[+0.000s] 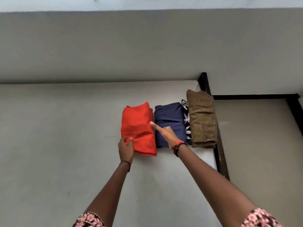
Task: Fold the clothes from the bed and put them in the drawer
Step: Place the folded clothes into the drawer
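A folded red garment [137, 128] lies on a pale grey shelf surface [57, 136]. To its right sit a folded navy garment [170, 118], a black-and-white patterned piece [186, 122] wedged upright, and a folded brown garment [202, 118]. My left hand [126, 148] rests against the red garment's near left corner, fingers touching the cloth. My right hand [165, 131] lies flat between the red and navy garments, fingers straight, pressing the red garment's right edge.
A dark wooden frame post [219, 153] borders the shelf on the right, with a dark rail [254, 96] running further right. A grey wall panel [131, 46] rises behind the clothes. The shelf extends bare to the left.
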Action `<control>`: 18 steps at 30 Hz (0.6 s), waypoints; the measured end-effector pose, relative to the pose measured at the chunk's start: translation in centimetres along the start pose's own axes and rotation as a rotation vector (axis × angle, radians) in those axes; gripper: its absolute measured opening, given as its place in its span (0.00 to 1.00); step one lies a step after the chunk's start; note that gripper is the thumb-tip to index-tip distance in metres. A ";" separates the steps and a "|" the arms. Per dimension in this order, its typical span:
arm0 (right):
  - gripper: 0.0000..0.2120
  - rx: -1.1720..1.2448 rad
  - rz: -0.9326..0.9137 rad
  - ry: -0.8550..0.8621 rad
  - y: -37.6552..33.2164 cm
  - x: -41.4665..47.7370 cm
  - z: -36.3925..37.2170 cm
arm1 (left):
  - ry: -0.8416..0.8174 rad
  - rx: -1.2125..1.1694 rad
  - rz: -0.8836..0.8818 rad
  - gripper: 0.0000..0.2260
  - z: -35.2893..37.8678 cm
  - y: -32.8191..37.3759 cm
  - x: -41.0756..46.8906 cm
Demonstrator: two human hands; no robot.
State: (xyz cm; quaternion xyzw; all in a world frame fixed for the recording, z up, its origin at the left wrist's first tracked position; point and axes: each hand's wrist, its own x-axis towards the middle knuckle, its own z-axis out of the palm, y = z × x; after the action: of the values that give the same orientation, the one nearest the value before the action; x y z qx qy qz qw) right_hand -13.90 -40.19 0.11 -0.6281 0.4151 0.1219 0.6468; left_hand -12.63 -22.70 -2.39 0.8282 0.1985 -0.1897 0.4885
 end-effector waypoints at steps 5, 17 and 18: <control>0.25 -0.004 0.063 -0.057 0.2 5.4 2.9 | 0.011 0.098 -0.007 0.27 0.2 0.0 6.2; 0.44 -0.017 0.223 -0.107 1.2 11.0 4.7 | -0.304 -0.031 -0.145 0.31 0.1 -0.7 12.2; 0.47 -0.008 0.248 -0.155 1.2 11.3 4.8 | -0.324 -0.033 -0.142 0.30 0.0 -0.8 12.6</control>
State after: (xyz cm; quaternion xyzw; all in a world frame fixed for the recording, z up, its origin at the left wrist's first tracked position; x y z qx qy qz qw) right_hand -5.82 -39.67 -9.17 -0.5631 0.4380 0.2506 0.6544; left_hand -2.38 -20.55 -9.38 0.7627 0.1783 -0.3512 0.5130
